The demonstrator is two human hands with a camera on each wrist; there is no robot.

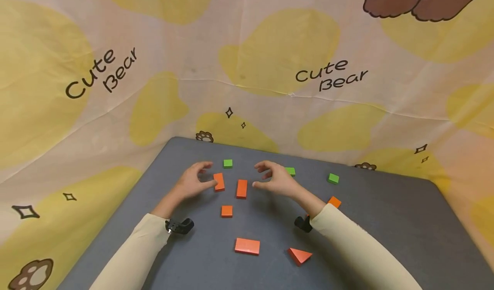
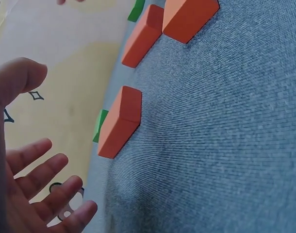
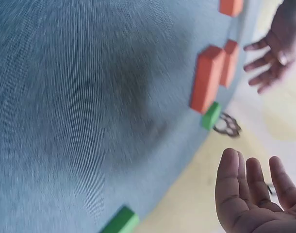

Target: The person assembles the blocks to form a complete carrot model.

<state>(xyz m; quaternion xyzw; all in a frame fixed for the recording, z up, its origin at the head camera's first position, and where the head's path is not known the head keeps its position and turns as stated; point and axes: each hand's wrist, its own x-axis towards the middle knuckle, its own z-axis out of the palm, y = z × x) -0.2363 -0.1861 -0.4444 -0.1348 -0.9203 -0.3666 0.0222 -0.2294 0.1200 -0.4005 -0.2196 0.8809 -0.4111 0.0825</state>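
In the head view my left hand (image 1: pixel 191 181) hovers over the left of the table, fingers parted and holding nothing. Its thumb tip overlaps a red-orange rectangular block (image 1: pixel 221 186) there, though the left wrist view shows a gap between that hand and the block (image 2: pixel 121 121). My right hand (image 1: pixel 278 180) faces it with loosely bent, unfilled fingers. Between the hands lies a second red-orange rectangular block (image 1: pixel 242 188). One green block (image 1: pixel 228 164) sits behind them; another green block (image 1: pixel 290 171) is partly hidden by my right hand. A square orange block (image 1: pixel 227 211) lies nearer me.
Closer to me are a flat rectangular block (image 1: pixel 247 246) and a red triangular block (image 1: pixel 299 255). Past my right forearm lie an orange block (image 1: pixel 334 202), partly covered by the sleeve, and a green block (image 1: pixel 333 178). A printed cloth (image 1: pixel 266 122) backs the grey table (image 1: pixel 386 221).
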